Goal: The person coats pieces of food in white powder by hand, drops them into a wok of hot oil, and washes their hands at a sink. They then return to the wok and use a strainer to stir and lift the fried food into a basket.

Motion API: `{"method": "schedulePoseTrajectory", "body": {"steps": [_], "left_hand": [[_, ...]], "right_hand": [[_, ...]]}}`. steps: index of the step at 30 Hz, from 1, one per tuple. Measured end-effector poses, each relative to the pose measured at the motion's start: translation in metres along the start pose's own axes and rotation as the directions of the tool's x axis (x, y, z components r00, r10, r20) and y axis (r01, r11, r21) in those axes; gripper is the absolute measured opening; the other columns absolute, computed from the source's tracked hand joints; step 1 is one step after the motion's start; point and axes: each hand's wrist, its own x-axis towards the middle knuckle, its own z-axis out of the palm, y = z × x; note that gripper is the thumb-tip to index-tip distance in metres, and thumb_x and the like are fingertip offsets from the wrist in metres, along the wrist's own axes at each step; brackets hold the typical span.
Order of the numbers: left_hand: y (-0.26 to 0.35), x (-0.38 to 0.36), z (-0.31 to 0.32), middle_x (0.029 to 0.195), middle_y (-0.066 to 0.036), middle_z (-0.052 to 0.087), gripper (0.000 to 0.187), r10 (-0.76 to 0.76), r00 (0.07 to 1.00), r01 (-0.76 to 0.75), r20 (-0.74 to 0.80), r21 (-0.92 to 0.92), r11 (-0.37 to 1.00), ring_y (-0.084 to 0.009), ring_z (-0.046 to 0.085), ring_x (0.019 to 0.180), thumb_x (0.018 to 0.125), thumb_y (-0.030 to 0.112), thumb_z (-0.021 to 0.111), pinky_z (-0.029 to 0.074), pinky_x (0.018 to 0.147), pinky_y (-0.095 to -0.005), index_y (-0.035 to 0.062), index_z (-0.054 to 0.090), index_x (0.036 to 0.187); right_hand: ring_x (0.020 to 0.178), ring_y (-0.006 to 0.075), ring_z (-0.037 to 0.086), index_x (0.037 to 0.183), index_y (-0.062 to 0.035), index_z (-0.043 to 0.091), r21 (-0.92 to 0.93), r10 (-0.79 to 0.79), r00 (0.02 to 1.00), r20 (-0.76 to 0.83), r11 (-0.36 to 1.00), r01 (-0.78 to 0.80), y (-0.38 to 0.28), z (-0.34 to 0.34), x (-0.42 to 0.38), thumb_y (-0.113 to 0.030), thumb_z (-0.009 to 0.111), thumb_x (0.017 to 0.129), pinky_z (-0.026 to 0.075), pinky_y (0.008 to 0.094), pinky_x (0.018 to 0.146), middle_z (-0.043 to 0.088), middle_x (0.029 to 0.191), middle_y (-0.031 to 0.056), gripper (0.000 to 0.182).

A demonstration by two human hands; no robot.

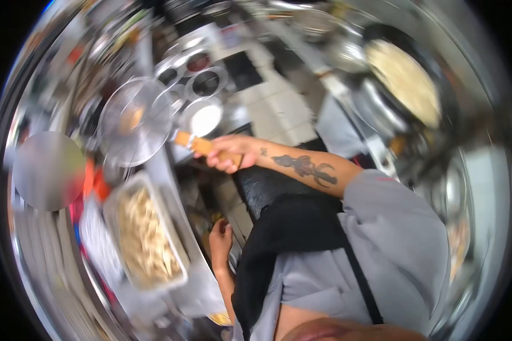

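My right hand (pixel 228 152) is shut on the wooden handle (pixel 194 144) of a round wire-mesh skimmer (pixel 132 124). The skimmer is held out over the steel counter, and a small orange piece shows in its mesh. The forearm behind that hand bears a dark tattoo. My left hand (pixel 221 236) hangs low beside my black apron (pixel 293 227), close to the counter's edge. Its fingers are loosely curled, and blur hides whether it holds anything. A metal tray (pixel 115 200) of pale shredded food lies on the counter to the left of that hand.
Several round steel containers (pixel 206 83) stand beyond the skimmer, one (pixel 205 118) with white contents. A large wok (pixel 404 79) of pale yellow food sits at the upper right. Tiled floor (pixel 279 108) runs between the two counters. Another person stands at the far left.
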Motion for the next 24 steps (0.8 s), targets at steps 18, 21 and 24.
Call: {"method": "schedulePoseTrajectory", "body": {"steps": [18,21,24], "left_hand": [[0.08,0.169,0.09,0.09,-0.013,0.067,0.02,0.376,0.632,-0.445,0.678,-0.08,0.892,-0.0187,0.064,0.079,0.087,0.009,0.06,0.051,0.07,-0.0297,-0.0038,0.06,0.102],[0.101,0.174,0.112,0.089,-0.016,0.067,0.021,0.462,0.588,-0.53,0.664,-0.116,0.84,-0.022,0.066,0.079,0.086,0.01,0.06,0.052,0.069,-0.0313,-0.004,0.061,0.102],[0.119,0.18,0.136,0.088,-0.018,0.067,0.022,0.538,0.524,-0.624,0.66,-0.132,0.77,-0.0252,0.067,0.079,0.086,0.011,0.061,0.052,0.068,-0.0328,-0.004,0.061,0.102]], "right_hand": [[0.053,0.0069,0.043,0.125,-0.0058,0.045,-0.536,-0.814,-0.273,-0.513,0.056,0.842,0.165,0.077,-0.466,-0.012,0.055,0.088,0.039,0.0208,0.044,0.049,0.077,0.0008,0.038],[0.058,0.0091,0.045,0.116,-0.0034,0.049,-0.512,-0.752,-0.417,-0.511,-0.123,0.85,0.207,0.066,-0.514,-0.01,0.055,0.088,0.041,0.0229,0.05,0.049,0.078,0.0024,0.03],[0.06,0.0096,0.048,0.117,0.0008,0.049,-0.552,-0.668,-0.557,-0.494,-0.254,0.794,0.238,0.04,-0.553,-0.008,0.054,0.088,0.044,0.0224,0.053,0.051,0.08,0.004,0.031]]}}
